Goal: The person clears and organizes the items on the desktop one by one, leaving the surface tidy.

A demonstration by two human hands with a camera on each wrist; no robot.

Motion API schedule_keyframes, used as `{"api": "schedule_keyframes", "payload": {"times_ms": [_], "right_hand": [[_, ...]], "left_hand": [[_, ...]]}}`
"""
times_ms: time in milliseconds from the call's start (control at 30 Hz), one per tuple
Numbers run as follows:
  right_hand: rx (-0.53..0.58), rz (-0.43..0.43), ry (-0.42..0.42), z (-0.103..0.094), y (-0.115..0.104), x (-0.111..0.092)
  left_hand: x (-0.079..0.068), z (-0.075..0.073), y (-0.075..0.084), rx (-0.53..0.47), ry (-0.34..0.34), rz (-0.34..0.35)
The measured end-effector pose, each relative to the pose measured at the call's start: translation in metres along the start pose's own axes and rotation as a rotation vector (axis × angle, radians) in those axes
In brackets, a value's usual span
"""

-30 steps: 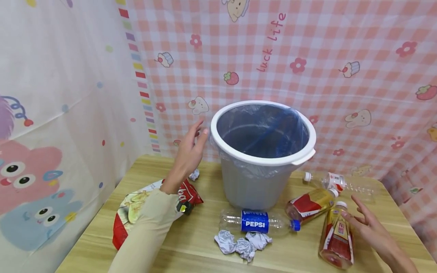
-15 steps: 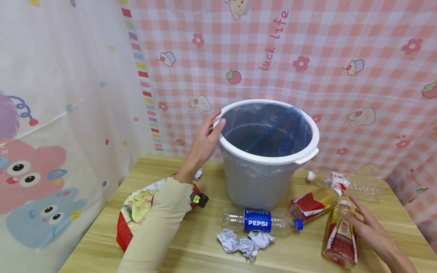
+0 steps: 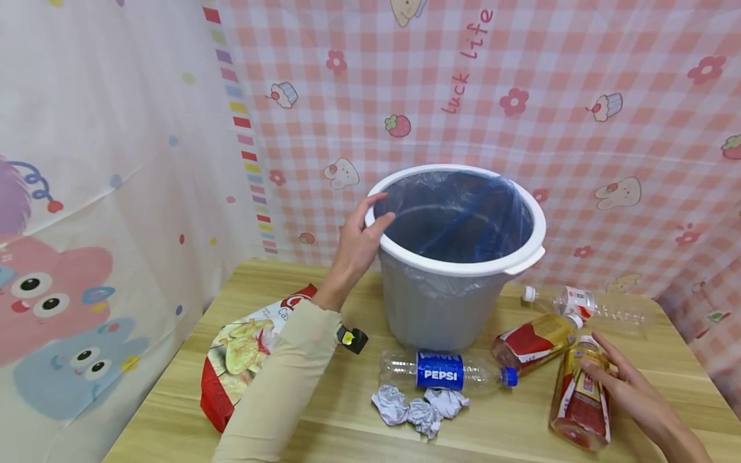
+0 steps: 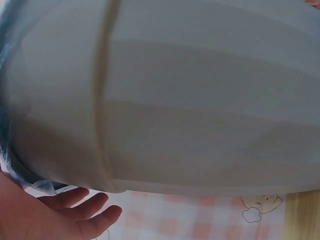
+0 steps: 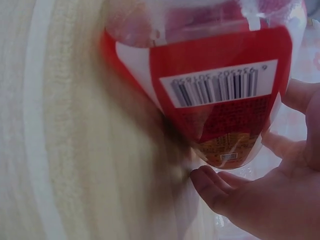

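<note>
My left hand [image 3: 359,243] grips the left rim of a grey trash can [image 3: 437,315] with a white rim, thumb over the top edge. In the left wrist view, several fingers [image 4: 95,207] lie along the can's outside below the rim. A clear liner bag [image 3: 463,215] lines the can. At the right, my right hand [image 3: 631,389] holds a drink bottle [image 3: 581,411] with a red label near its neck, thumb on the near side. The right wrist view shows fingertips [image 5: 205,182] curled around its narrow end and a barcode on its label.
A similar bottle [image 3: 532,344] and a clear bottle [image 3: 613,310] lie behind. An empty Pepsi bottle [image 3: 480,372] lies before the can, with crumpled paper balls [image 3: 425,417] in front. A red snack bag [image 3: 246,350] lies left, partly under my left arm.
My left hand has moved right and up from beside the trash can onto its rim. My right hand has closed in around the neck of the drink bottle.
</note>
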State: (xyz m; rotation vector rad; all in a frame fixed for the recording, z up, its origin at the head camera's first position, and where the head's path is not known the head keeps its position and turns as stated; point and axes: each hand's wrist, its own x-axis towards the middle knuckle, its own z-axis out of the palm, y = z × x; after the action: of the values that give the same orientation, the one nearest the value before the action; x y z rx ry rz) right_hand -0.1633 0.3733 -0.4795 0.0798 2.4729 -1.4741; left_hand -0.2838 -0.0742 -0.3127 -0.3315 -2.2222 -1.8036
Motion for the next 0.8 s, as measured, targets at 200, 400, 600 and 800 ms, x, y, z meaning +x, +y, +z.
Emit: {"api": "schedule_keyframes", "payload": {"times_ms": [200,400,600,800], "right_hand": [[-0.045,-0.007,-0.002,0.0009,0.0030,-0.0012],[-0.026,0.023,-0.026,0.0002,0.0019,-0.0020],[-0.050,0.017,-0.025,0.0011,0.0029,-0.0027],[-0.034,-0.013,-0.015,0.0017,0.0070,-0.0021]], "left_hand": [[-0.0020,0.0031,-0.0033,-0.035,0.029,0.042],[-0.0042,0.0053,-0.0024,-0.057,0.046,0.031],[-0.0039,0.0063,-0.0012,-0.045,0.048,0.013],[-0.0028,0.0076,-0.0023,-0.040,0.043,0.001]]}}
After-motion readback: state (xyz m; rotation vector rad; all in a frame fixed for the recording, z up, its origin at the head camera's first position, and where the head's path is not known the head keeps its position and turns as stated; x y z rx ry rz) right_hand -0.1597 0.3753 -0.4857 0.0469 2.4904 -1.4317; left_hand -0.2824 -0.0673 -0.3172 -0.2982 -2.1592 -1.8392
